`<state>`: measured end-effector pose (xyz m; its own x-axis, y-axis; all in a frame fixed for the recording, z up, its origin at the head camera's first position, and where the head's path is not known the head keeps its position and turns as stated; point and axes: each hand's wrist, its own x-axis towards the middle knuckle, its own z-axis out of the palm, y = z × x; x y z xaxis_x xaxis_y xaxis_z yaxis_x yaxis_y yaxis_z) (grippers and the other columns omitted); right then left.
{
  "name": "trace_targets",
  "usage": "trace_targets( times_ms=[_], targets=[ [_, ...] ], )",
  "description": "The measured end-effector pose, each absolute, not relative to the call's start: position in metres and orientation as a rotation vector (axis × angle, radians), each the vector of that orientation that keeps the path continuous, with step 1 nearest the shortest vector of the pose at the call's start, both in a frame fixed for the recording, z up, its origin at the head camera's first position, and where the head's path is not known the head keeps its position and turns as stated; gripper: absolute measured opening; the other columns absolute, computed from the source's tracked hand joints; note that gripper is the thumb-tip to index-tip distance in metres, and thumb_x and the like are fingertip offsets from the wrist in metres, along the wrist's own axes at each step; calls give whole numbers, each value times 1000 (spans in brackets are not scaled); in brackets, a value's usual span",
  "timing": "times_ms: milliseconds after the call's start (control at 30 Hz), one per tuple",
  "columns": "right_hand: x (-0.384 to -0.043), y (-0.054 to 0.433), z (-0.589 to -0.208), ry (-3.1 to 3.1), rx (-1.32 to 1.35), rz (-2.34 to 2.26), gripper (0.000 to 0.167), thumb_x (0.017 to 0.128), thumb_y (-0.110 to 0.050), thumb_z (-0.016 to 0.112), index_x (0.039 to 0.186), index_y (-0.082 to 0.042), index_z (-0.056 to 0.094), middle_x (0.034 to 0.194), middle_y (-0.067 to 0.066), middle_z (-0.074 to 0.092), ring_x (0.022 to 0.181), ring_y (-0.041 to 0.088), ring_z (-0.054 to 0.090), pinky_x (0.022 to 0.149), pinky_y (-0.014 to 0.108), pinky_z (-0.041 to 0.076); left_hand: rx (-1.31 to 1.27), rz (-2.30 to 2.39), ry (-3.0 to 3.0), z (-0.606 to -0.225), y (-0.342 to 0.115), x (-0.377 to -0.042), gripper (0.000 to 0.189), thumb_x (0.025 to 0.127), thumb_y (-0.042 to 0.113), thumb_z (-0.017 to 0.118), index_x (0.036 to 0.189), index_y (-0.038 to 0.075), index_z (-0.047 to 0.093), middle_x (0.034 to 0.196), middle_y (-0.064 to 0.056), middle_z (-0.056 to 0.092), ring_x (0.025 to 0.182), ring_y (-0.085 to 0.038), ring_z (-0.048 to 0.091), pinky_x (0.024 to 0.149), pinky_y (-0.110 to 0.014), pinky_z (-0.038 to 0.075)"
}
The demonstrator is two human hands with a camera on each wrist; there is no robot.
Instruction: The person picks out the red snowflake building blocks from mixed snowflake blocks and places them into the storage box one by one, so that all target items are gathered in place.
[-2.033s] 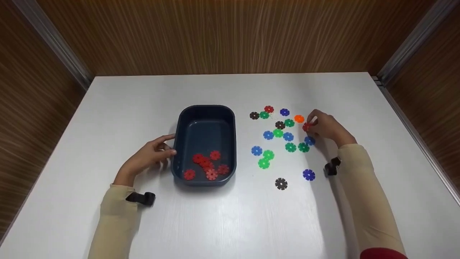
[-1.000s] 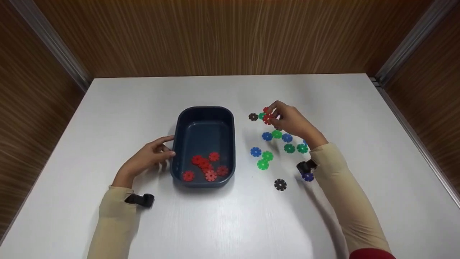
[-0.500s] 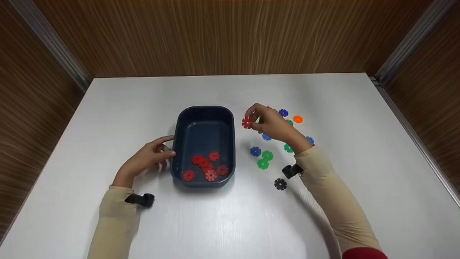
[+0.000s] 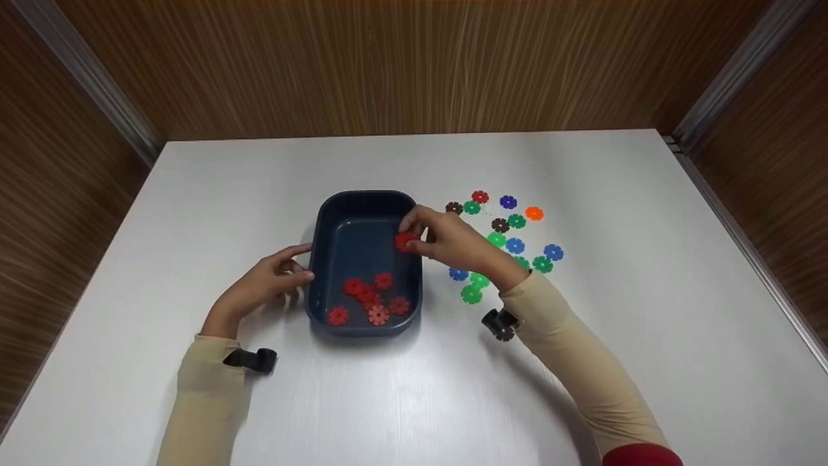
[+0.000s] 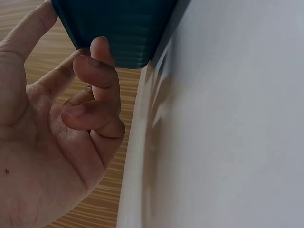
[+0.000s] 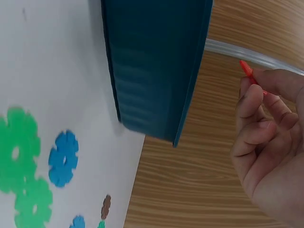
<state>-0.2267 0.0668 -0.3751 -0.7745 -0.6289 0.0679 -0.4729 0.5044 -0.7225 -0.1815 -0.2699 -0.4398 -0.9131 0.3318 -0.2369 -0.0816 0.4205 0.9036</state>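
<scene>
Between thumb and fingertips my right hand (image 4: 453,241) pinches a red notched plastic disc (image 4: 405,242) over the right side of the dark blue bin (image 4: 362,331). In the right wrist view the pinched disc (image 6: 249,72) shows edge-on, away from the bin's wall (image 6: 149,90). Several red discs (image 4: 378,315) lie in the near half of the bin, some overlapping. My left hand (image 4: 262,285) touches the bin's left outer side with thumb and a fingertip. Its other fingers hang loosely curled in the left wrist view, holding nothing.
Right of the bin lie several loose discs: green (image 4: 471,294), blue (image 4: 553,252), black (image 4: 500,225), orange (image 4: 534,213) and one red disc (image 4: 480,196). My right forearm covers part of that area. A wood-grain panel (image 4: 414,71) stands behind the white table (image 4: 362,408).
My right hand took the red disc from the right of the scattered discs and carried it left until it is over the bin. My left hand has stayed at the bin's side.
</scene>
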Motion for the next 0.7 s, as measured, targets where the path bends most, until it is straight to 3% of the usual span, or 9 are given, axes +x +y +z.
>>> trace_targets(
  times_ms=[700],
  targets=[
    [-206,37,-391,2514,-1141,-996,21,92,-11,63,113,-8,60,97,9,65,86,17,58,75,27,47,220,1479,2323,-439,-269,-181,63,93,27,64,149,15,37,92,0,58,69,-13,58,60,-26,45]
  ],
)
